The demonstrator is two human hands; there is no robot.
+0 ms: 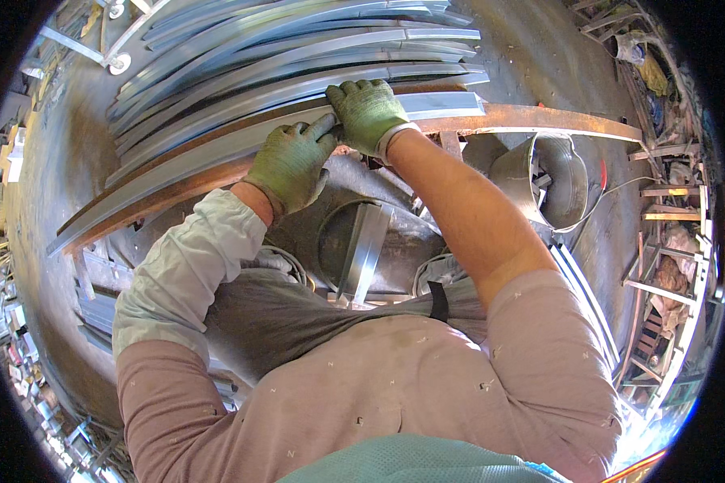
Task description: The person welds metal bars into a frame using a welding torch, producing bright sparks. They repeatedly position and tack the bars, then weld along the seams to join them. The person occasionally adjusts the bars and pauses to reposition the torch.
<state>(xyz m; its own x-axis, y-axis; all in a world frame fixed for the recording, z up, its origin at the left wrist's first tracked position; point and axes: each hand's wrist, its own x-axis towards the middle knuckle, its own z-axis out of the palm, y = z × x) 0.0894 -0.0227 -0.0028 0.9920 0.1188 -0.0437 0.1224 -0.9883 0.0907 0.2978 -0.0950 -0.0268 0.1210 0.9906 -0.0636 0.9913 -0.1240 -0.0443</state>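
Note:
A long bright metal profile [217, 140] lies along a rusty steel beam [556, 117] in front of me. My left hand [293, 160], in a green-stained work glove, rests on the profile, its fingers pointing right toward the other hand. Beside it, my right hand [367, 115], gloved alike, lies over the profile with its fingers bent over the far side. The two hands meet or nearly touch; what is beneath the right palm is hidden. Past the beam, many similar metal profiles [314, 51] lie side by side.
A metal bucket [559, 181] holding short metal offcuts stands on the right beyond my forearm. Below the hands, a short metal profile [365, 247] stands at a slant before a round dark opening. A frame with caster wheels [119, 63] is at the upper left; cluttered racks [670, 211] line the right.

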